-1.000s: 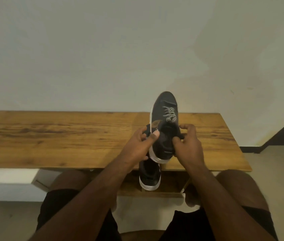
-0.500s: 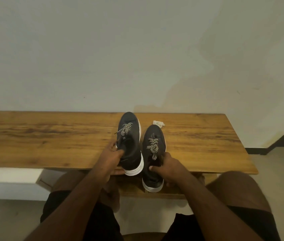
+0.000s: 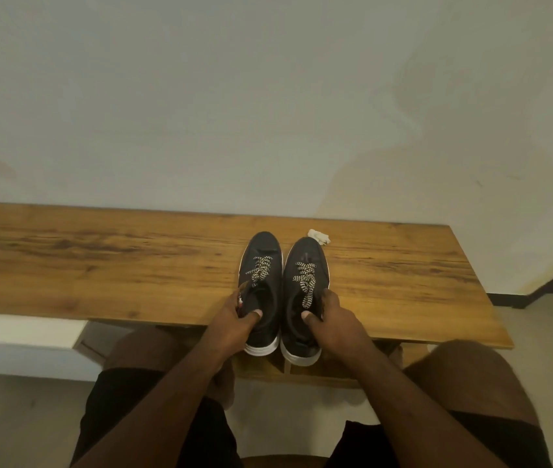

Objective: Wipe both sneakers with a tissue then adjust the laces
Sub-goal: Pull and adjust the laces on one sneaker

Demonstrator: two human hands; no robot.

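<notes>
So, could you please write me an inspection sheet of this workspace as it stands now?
Surface: wooden table, its near edge overhung by both heels.
Job's things: left sneaker and right sneaker side by side, toes toward the wall, laces threaded; crumpled tissue beyond the right toe.
Clutter: nothing seen.
Grips: left hand holds the left sneaker's collar, thumb inside; right hand holds the right sneaker's collar likewise.
Cables: nothing seen.
Surroundings: pale wall behind, light floor, the person's knees under the near edge.
</notes>
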